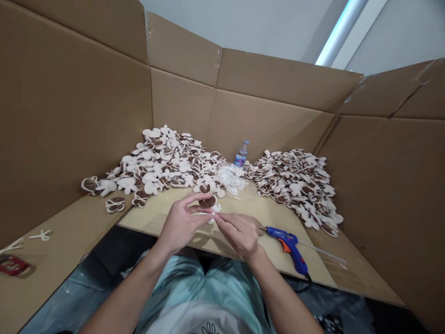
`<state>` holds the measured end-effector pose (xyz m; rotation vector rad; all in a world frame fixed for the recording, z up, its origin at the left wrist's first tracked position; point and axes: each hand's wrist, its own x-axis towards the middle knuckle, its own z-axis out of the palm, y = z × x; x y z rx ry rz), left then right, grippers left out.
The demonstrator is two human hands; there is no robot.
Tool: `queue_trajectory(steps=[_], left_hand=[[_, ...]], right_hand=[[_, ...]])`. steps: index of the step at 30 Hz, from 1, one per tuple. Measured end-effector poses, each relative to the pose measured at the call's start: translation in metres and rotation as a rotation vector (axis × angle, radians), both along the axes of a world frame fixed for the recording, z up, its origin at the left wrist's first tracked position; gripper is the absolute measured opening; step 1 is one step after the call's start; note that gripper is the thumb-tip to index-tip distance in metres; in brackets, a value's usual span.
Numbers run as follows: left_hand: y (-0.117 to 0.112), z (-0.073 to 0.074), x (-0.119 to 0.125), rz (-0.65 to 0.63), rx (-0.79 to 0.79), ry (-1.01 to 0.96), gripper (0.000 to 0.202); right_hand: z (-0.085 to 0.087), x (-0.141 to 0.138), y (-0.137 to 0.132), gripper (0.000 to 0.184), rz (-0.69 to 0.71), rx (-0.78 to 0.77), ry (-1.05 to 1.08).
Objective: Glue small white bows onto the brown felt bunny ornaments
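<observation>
Red item: glossy red object (15, 266), kind not certain, far left of the transparent, blue-capped plastic bottle (242, 154), reference for all places.
White cord: thin, tied white cord (42, 235), left of the bottle, just beside the red object.
Left pile: heap of flat, brown-and-white, plush-looking shapes (163, 160), left of the bottle.
Left hand: left hand (182, 218), on the near side of the bottle and to its left; fingers curved round the worked piece, thumb reaching to the opposite fingertips.
Worked piece: brown, rabbit-head-shaped fabric piece (207, 202), near side of the bottle, slightly left.
Handling: judged light, soft, bendable, not slippery; ears probably the weakest part.
Recommended hold: lightly by the rounded rim, between thumb and fingers.
Right hand: right hand (239, 232), directly on the near side of the bottle; fingertips pinched on a small white part (213, 213), details too small to tell.
Glue gun: blue plastic glue gun with orange trigger (290, 246), near side of the bottle, to its right; nozzle toward the right hand.
Right pile: similar brown-and-white heap (295, 185), right of the bottle.
</observation>
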<state>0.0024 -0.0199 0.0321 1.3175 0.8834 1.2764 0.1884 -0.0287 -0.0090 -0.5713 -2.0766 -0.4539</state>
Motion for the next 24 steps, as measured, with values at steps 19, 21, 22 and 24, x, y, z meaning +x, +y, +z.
queue_trajectory(steps=[19, 21, 22, 24], left_hand=[[-0.004, 0.003, -0.002, -0.13, 0.137, 0.165, 0.03], [-0.005, 0.003, -0.002, -0.098, 0.156, 0.198, 0.026], [-0.005, 0.003, -0.002, -0.089, 0.164, 0.206, 0.025], [-0.007, 0.002, -0.001, -0.095, 0.18, 0.2, 0.026]], right_hand=[[0.01, -0.017, -0.019, 0.019, 0.264, -1.022, 0.964], [0.006, -0.017, -0.023, 0.011, 0.225, -0.957, 1.02], [0.003, -0.017, -0.024, 0.008, 0.205, -0.927, 1.061], [0.0, -0.017, -0.027, 0.004, 0.172, -0.887, 1.143]])
